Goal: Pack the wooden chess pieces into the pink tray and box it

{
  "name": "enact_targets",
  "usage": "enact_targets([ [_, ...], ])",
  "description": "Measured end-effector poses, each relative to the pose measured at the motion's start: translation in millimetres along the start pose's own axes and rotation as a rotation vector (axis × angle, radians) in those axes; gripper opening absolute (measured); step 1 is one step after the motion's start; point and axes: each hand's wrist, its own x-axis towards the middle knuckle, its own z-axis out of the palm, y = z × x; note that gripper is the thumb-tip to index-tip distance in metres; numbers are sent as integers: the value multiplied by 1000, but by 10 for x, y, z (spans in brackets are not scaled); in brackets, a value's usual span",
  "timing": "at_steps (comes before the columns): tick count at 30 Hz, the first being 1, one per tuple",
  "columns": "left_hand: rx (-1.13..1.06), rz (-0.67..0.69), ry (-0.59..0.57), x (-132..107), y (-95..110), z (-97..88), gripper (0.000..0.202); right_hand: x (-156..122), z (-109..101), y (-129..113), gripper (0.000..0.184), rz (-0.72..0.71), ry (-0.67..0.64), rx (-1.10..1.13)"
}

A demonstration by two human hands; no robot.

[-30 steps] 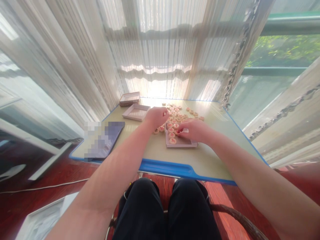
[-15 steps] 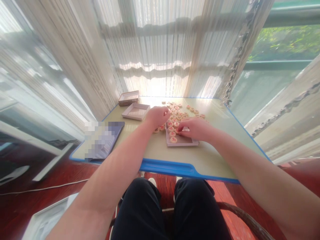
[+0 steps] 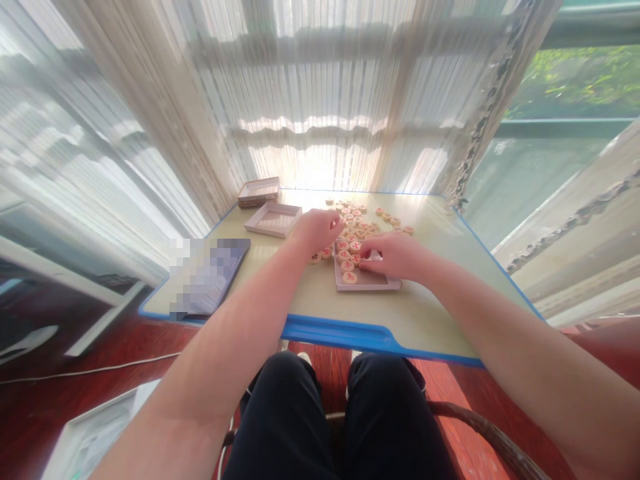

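Observation:
A shallow pink tray (image 3: pixel 373 284) lies on the table (image 3: pixel 320 303) in front of me, with several round wooden chess pieces (image 3: pixel 349 277) lined up along its left side. My right hand (image 3: pixel 395 256) rests over the tray, fingers curled and pinched on a piece at the row. My left hand (image 3: pixel 317 230) hovers just left of the tray with fingers curled, beside a loose heap of chess pieces (image 3: pixel 356 219). What the left fingers hold is hidden.
An empty pink tray (image 3: pixel 273 220) and a stack of trays (image 3: pixel 259 192) sit at the table's far left. A dark tablet (image 3: pixel 210 278) lies at the left edge. Sheer curtains hang behind the table. My knees and a wicker chair rim (image 3: pixel 480 437) are below.
Both hands stay over the tray and the heap; the right hand has shifted slightly along the row of pieces. The view has tilted a little.

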Motion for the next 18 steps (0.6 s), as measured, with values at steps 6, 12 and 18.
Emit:
enact_targets([
  [6,-5,6,-5,1,8,-13,26,-5,7,23,18,-31,11,34],
  [12,3,-11,-40,-5,27,-27,26,4,26,56,17,-56,5,52],
  [18,5,6,-14,5,8,-15,29,5,17,43,17,-62,18,64],
])
